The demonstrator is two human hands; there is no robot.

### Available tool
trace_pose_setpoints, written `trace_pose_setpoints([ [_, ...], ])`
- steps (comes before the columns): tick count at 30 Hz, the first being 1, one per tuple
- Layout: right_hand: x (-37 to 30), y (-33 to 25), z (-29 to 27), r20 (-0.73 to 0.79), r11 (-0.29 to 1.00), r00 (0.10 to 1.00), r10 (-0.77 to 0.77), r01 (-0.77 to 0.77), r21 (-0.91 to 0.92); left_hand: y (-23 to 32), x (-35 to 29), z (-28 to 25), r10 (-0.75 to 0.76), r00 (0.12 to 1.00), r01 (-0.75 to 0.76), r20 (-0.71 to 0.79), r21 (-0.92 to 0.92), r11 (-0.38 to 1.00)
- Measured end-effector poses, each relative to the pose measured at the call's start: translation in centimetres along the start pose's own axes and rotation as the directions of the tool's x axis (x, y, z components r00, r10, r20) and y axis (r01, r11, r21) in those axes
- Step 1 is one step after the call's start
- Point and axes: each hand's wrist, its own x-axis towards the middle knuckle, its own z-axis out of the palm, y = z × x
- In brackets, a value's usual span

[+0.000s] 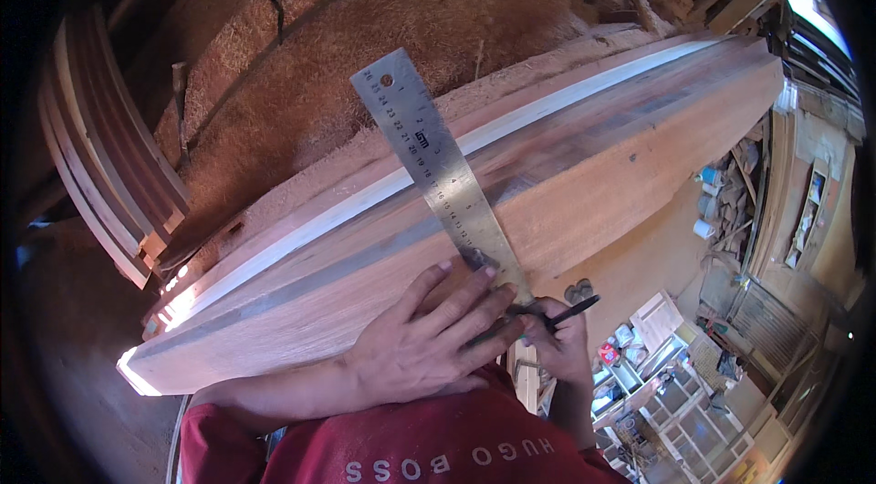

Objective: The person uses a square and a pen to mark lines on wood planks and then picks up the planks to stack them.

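1. Nearest to us, at the lower edge, is our red shirt with pale lettering across the chest; the edge cuts it off.
2. Our left hand lies palm down on the near face of the wooden plank, fingers spread fairly wide and pressing the lower end of the steel ruler flat to the wood.
3. Our right hand sits just beside the left, at the plank's near edge, fingers closed narrowly on a black pen. The pen's tip is hidden behind the left fingertips, so we cannot tell whether it touches the wood.
4. The ruler runs slantwise across the plank, from our hands up past the far edge; its upper end, with a small hole, overhangs the floor beyond. Its bottom end is covered by our left hand.
5. The plank is long and reddish, with a dark grey streak along its middle and a pale strip along the far edge; it stretches from lower left to upper right.
6. Lower right, below the plank, small boxes and containers in white, red and blue sit in a cluttered rack; their labels are too small to make out.
7. Farther right, a white cylindrical tub and a blue one stand among scraps.
8. On the left, stacked curved boards lean, partly lost in the dark rim.
9. Beyond, sawdust covers the floor, with a dark object near the top, unclear.
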Motion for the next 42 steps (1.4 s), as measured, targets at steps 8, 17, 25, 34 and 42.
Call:
trace_pose_setpoints([
  [8, 1.8, -1.0, 0.5, -0.025, 0.958, 0.999, 0.039, -0.030, 0.285, -0.2, 0.6, 2.6, -0.122, 0.992, 0.115, -0.007, 0.391, 0.913],
  [17, 5.1, -3.1, -5.2, -0.512, 0.775, 0.797, -0.320, 0.531, 0.343, 0.0, 2.3, 3.0, -0.139, 0.990, 0.135, -0.017, 0.370, 0.919],
  [25, 8.8, -5.7, -2.0, -0.434, 0.688, 0.692, -0.577, 0.698, 0.199, -0.6, 3.9, 2.8, -0.128, 0.989, 0.145, -0.080, 0.285, 0.947],
  [34, 9.8, -7.0, -2.8, -0.104, 0.735, 0.740, -0.664, 0.621, -0.272, -0.7, 3.9, 2.9, -0.129, 0.990, 0.141, -0.059, 0.296, 0.945],
  [42, 10.0, -6.9, -2.6, -0.114, 0.724, 0.728, -0.676, 0.627, -0.288, -0.8, 3.9, 3.0, -0.125, 0.989, 0.142, -0.076, 0.315, 0.938],
])
